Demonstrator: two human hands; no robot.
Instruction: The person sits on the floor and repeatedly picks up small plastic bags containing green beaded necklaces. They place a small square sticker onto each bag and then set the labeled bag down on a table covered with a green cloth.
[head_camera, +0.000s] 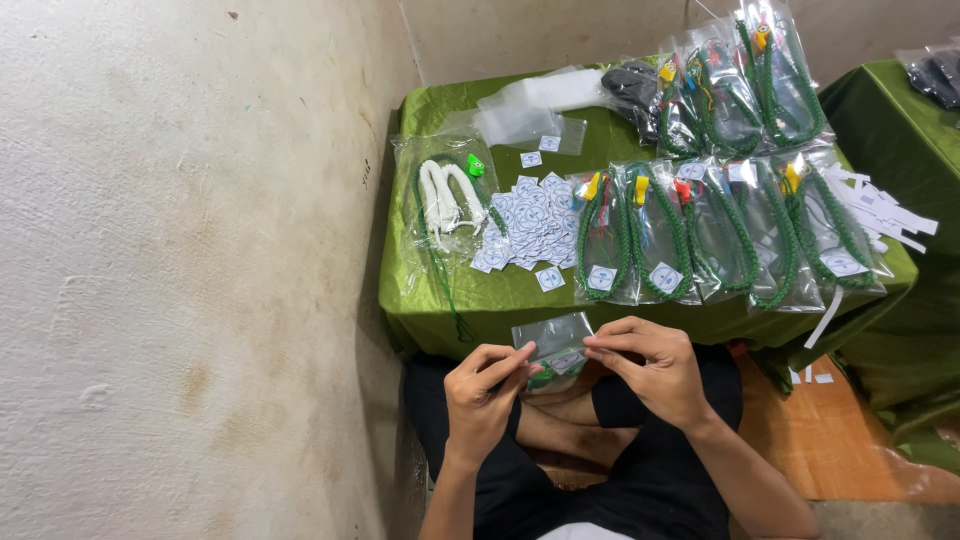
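Near the green-draped surface (450, 300), over the lap, both hands pinch one small clear bag (553, 345) — left hand (480, 400) and right hand (650, 370), fingers closed on its edges — below bagged green cords (700, 240).

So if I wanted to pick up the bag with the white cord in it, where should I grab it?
Probably by the bare plastic at its near end. The bag with the white cord lies flat on the green table, and the white cord bunches in its far half, so the near part is thin film that pinches easily. Come from the front table edge; the sticker pile crowds its right side.
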